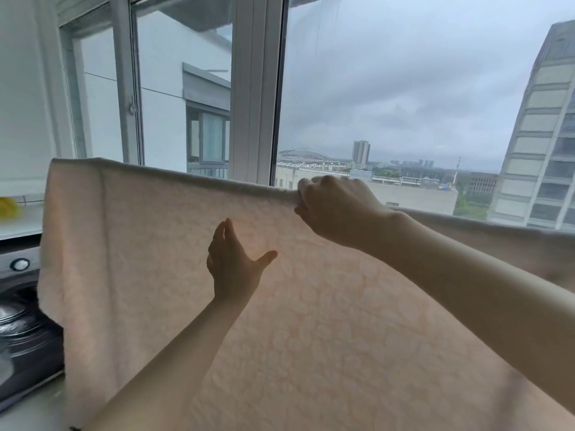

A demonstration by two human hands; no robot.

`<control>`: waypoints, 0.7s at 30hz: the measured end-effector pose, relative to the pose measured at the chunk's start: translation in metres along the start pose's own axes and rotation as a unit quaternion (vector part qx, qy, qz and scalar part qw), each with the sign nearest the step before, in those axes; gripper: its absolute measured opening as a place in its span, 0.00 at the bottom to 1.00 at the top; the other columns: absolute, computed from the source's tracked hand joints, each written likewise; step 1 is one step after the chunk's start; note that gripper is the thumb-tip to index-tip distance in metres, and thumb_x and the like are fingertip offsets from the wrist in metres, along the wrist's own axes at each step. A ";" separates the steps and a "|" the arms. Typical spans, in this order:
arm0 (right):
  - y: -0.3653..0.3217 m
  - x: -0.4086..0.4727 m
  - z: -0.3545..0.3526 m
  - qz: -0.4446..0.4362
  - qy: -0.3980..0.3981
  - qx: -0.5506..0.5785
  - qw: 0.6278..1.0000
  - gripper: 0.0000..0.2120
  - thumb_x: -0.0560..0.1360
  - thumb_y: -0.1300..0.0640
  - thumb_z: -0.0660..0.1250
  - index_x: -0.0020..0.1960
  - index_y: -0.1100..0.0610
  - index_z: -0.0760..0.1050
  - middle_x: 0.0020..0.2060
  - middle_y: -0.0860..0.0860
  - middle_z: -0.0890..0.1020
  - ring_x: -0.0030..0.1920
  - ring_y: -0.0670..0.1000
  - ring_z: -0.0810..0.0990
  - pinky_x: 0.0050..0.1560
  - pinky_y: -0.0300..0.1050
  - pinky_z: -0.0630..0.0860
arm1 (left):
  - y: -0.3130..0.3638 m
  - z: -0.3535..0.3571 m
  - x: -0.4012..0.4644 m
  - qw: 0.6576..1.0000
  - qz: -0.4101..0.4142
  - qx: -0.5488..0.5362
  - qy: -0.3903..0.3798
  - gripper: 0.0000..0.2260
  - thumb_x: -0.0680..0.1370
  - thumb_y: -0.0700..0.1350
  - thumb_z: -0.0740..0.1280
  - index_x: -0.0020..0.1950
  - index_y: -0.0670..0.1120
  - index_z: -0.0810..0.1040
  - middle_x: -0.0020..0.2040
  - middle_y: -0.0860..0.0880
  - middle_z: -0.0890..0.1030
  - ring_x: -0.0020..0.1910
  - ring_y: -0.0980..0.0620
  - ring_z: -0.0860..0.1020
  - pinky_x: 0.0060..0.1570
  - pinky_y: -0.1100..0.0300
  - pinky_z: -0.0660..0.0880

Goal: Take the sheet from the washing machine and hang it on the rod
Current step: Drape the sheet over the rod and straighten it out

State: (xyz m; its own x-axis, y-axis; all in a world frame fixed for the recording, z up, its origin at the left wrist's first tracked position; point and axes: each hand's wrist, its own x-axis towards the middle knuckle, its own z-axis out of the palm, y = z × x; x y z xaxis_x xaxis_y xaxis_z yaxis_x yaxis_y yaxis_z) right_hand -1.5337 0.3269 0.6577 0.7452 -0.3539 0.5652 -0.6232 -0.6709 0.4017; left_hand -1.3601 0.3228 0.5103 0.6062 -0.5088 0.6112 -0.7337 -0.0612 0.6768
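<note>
A pale pink textured sheet (pixel 149 250) hangs draped across the view, its folded top edge running from upper left down to the right. The rod is hidden under that fold. My right hand (pixel 333 209) is closed around the top edge near the middle, fingers curled over the fold. My left hand (pixel 233 265) is lower, fingers spread and thumb out, in front of the sheet's face and holding nothing. The dark washing machine (pixel 21 321) shows at the lower left, partly covered by the sheet.
A large window (pixel 404 88) with a white frame (pixel 255 88) is directly behind the sheet, buildings beyond it. A white ledge (pixel 18 225) with a yellow object (pixel 7 208) sits at the left above the washing machine.
</note>
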 end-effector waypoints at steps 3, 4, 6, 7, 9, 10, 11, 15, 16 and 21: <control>-0.007 0.015 0.006 0.001 -0.002 0.005 1.000 0.10 0.81 0.50 0.56 0.45 0.56 0.64 0.34 0.49 0.70 0.31 0.51 0.70 0.32 0.44 0.64 | 0.000 0.005 0.009 0.996 0.070 -0.016 0.044 0.49 0.68 0.65 0.70 0.78 0.45 0.50 0.79 0.45 0.53 0.77 0.44 0.53 0.74 0.43 0.51; -0.009 0.019 0.008 0.002 -0.005 0.004 1.000 0.11 0.81 0.50 0.56 0.44 0.56 0.64 0.32 0.48 0.68 0.29 0.49 0.68 0.30 0.43 0.62 | 0.001 0.007 0.014 0.993 0.099 -0.016 0.067 0.48 0.68 0.64 0.70 0.78 0.44 0.51 0.79 0.44 0.54 0.77 0.44 0.54 0.74 0.44 0.51; -0.012 0.028 0.011 0.009 -0.010 0.010 1.000 0.12 0.82 0.51 0.55 0.42 0.56 0.64 0.30 0.47 0.66 0.27 0.47 0.65 0.27 0.42 0.59 | 0.001 0.011 0.026 0.985 0.134 -0.016 0.107 0.44 0.69 0.63 0.70 0.77 0.43 0.58 0.76 0.43 0.61 0.75 0.44 0.59 0.74 0.43 0.54; -0.013 0.033 0.013 0.012 -0.013 0.014 1.000 0.13 0.82 0.51 0.54 0.41 0.56 0.65 0.29 0.47 0.66 0.27 0.47 0.66 0.27 0.42 0.59 | 0.000 0.013 0.032 0.982 0.140 -0.018 0.127 0.40 0.69 0.63 0.71 0.74 0.42 0.63 0.74 0.43 0.66 0.73 0.44 0.64 0.73 0.43 0.58; -0.017 0.040 0.016 0.016 -0.018 0.015 1.000 0.15 0.82 0.50 0.54 0.40 0.56 0.65 0.29 0.48 0.66 0.27 0.48 0.66 0.26 0.42 0.59 | -0.002 0.015 0.045 0.975 0.145 -0.027 0.165 0.32 0.70 0.60 0.72 0.67 0.43 0.73 0.65 0.45 0.76 0.66 0.46 0.73 0.68 0.43 0.67; -0.019 0.043 0.017 0.018 -0.020 0.014 1.000 0.15 0.82 0.49 0.54 0.40 0.56 0.66 0.29 0.48 0.67 0.27 0.48 0.66 0.26 0.41 0.58 | -0.003 0.014 0.052 0.971 0.148 -0.037 0.183 0.27 0.70 0.58 0.73 0.63 0.43 0.76 0.61 0.46 0.79 0.62 0.47 0.75 0.65 0.45 0.69; -0.020 0.046 0.018 0.022 -0.022 0.014 0.999 0.16 0.82 0.49 0.53 0.40 0.56 0.66 0.29 0.49 0.67 0.27 0.48 0.67 0.25 0.41 0.59 | -0.004 0.013 0.058 0.966 0.156 -0.049 0.200 0.22 0.70 0.56 0.74 0.58 0.44 0.78 0.57 0.47 0.81 0.58 0.48 0.77 0.63 0.47 0.71; -0.025 0.052 0.018 0.047 -0.028 0.017 0.998 0.18 0.81 0.44 0.53 0.39 0.54 0.66 0.31 0.50 0.71 0.30 0.52 0.74 0.28 0.43 0.67 | -0.010 0.001 0.079 0.947 0.187 -0.086 0.248 0.12 0.72 0.53 0.73 0.46 0.46 0.79 0.45 0.49 0.83 0.48 0.50 0.77 0.58 0.57 0.71; -0.027 0.053 0.018 0.059 -0.029 0.013 0.998 0.18 0.81 0.43 0.53 0.38 0.54 0.66 0.31 0.50 0.71 0.31 0.52 0.74 0.29 0.43 0.67 | -0.013 -0.005 0.084 0.943 0.186 -0.104 0.257 0.13 0.73 0.53 0.73 0.44 0.45 0.77 0.44 0.49 0.81 0.46 0.50 0.76 0.55 0.59 0.71; -0.042 0.064 0.015 0.108 -0.060 -0.010 0.992 0.18 0.80 0.42 0.54 0.40 0.54 0.68 0.33 0.50 0.71 0.35 0.54 0.75 0.33 0.45 0.70 | -0.035 -0.033 0.116 0.922 0.290 -0.082 0.243 0.13 0.73 0.51 0.74 0.50 0.43 0.80 0.45 0.48 0.81 0.47 0.48 0.74 0.50 0.56 0.69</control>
State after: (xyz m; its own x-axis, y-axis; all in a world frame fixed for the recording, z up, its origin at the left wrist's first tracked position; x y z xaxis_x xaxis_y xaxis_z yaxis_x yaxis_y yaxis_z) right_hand -1.4562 0.3221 0.6660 0.6167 -0.5633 0.5499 -0.7745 -0.5592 0.2956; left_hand -1.2537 0.2943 0.5713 0.2216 0.0321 0.9746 -0.9458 0.2505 0.2068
